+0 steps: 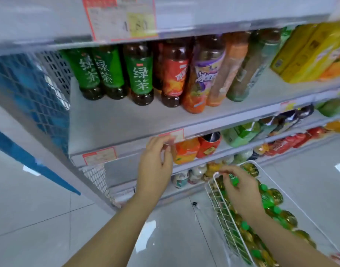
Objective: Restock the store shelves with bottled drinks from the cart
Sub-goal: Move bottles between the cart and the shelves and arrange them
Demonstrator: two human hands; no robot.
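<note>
Two bare forearms reached up from the near edge of the head view. On the right, the right hand [240, 187] hung over the near-left corner of a white wire cart [226, 218], its fingers curled down around the green cap of a bottle [233, 181] standing among the other green-capped bottles [271, 207] packed in the cart; the fingertips closed on that cap, though the blur hid how firm the grip was. Farther left, the left hand [156, 162] was raised against the front lip of a grey shelf [115, 120], thumb and forefinger pinched together at a small price tag [173, 136] there, with no bottle in it. On that shelf, well beyond both hands, stood a row of green tea bottles [140, 74], a red-labelled bottle [174, 74] and a purple-labelled one [203, 78], with yellow cartons [307, 53] at the far right. Just right of the left hand, on the shelf below, sat an orange bottle [186, 150] and a red can [208, 145]. Grey floor tiles [40, 209] filled the near left.
</note>
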